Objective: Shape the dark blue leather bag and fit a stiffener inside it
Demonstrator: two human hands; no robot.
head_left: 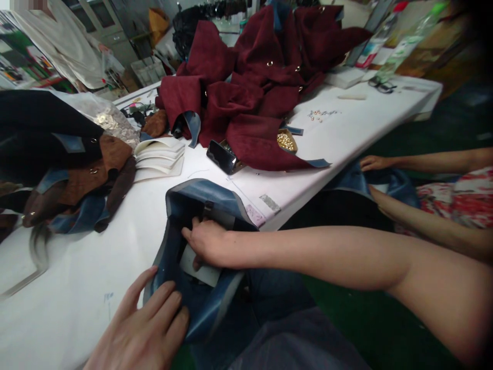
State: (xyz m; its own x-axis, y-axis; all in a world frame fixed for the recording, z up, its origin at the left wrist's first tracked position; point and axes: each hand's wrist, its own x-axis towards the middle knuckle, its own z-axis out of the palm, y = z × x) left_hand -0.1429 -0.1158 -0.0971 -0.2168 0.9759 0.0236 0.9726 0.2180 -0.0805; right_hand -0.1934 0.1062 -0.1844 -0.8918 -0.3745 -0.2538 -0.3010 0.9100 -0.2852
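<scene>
White table (pixel 110 252) behind, left hand (pixel 150 324) holds blue bag (pixel 210 311), right hand (pixel 210 244) inside, loosely spread.

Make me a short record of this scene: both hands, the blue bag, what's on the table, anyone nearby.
Left hand: at the rim of the blue bag
Right hand: inside the bag, against a pale flat piece
Bag: mouth open, at the edge of the white table
On table: dark red pieces, phone, white booklet, gold bits
Nearby: co-worker's hand on another blue item, at right
</scene>
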